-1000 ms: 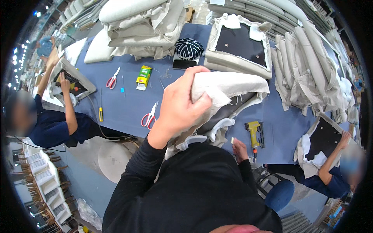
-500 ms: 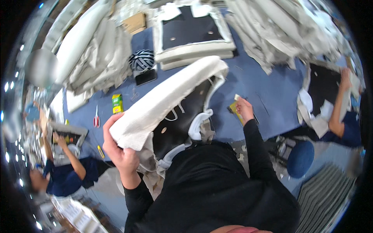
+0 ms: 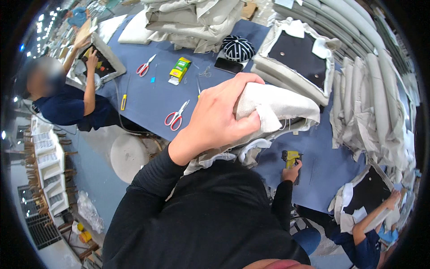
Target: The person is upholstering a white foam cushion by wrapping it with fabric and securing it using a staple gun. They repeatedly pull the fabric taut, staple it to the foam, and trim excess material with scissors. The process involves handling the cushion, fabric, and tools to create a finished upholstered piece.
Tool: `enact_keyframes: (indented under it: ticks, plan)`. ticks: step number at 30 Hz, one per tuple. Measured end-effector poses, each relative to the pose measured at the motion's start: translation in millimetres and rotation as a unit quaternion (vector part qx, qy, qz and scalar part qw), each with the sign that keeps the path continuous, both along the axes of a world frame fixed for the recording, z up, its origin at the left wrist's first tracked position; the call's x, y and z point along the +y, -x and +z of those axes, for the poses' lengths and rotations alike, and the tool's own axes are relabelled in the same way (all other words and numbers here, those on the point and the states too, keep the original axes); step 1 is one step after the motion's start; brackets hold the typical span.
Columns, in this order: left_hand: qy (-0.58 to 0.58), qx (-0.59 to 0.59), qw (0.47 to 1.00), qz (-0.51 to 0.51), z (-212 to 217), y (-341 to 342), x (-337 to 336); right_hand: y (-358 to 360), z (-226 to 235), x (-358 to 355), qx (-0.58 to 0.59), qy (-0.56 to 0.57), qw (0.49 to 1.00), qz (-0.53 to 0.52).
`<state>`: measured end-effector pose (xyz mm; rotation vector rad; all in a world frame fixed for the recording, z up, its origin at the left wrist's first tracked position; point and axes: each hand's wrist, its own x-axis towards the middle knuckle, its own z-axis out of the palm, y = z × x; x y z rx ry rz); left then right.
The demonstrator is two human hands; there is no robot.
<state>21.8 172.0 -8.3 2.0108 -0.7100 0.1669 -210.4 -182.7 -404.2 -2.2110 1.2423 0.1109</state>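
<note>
Moved: my R hand (image 3: 292, 171) has gone from holding a small pale bit near the yellow staple gun (image 3: 290, 155) to gripping the gun itself, approx. 0.5 s on; view has swung too.
Far L: co-worker (image 3: 67, 101) in navy, hand on a dark-centred pale frame (image 3: 117, 67).
Stool: round pale seat (image 3: 129, 157), just off table edge.
Tools: yellow-handled tool (image 3: 123, 102), then red-handled scissors (image 3: 143, 68), 2nd pr. scissors (image 3: 174, 119) nearer me, all on blue-grey table (image 3: 152, 101).
Box: green/yellow carton (image 3: 180, 68), on its side, R of 1st scissors.
My L hand (image 3: 215, 119): thumb & fingers pinching edge of pale cushion (image 3: 289, 99).
Cushion pos.: raised over near table edge, tilted, close to my front; loose threads along rim.
Phone/cap: dark phone (image 3: 228, 65), striped cap (image 3: 238, 48) next to it.
R hand: fingers wrapped round gun handle, R of cushion; gun on/just above table, can't tell.
Beyond: stacked seat pads (image 3: 300, 56), dark underside up.
Far R: 2nd co-worker (image 3: 366, 246), hand on dark-backed pad (image 3: 368, 188).
</note>
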Motion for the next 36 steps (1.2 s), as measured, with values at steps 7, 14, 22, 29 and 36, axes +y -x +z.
enact_keyframes:
  ticks: [7,14,22,29,36]
  plan:
    - [0.015,-0.005,1.0,-0.023,0,-10,0,-34,173,-10,-0.201,-0.34,0.918,-0.023]
    - [0.024,-0.011,0.999,-0.037,0,-4,-6,-33,367,97,-0.372,-0.025,0.88,0.294]
    - [0.022,-0.055,0.998,-0.025,-2,7,-7,-78,435,162,-0.402,0.145,0.8,0.421]
    - [0.017,-0.03,0.999,-0.03,4,10,-5,-78,430,145,-0.369,0.175,0.816,0.41]
    - [0.022,-0.026,0.999,-0.034,6,13,-9,-76,420,135,-0.39,0.16,0.81,0.408]
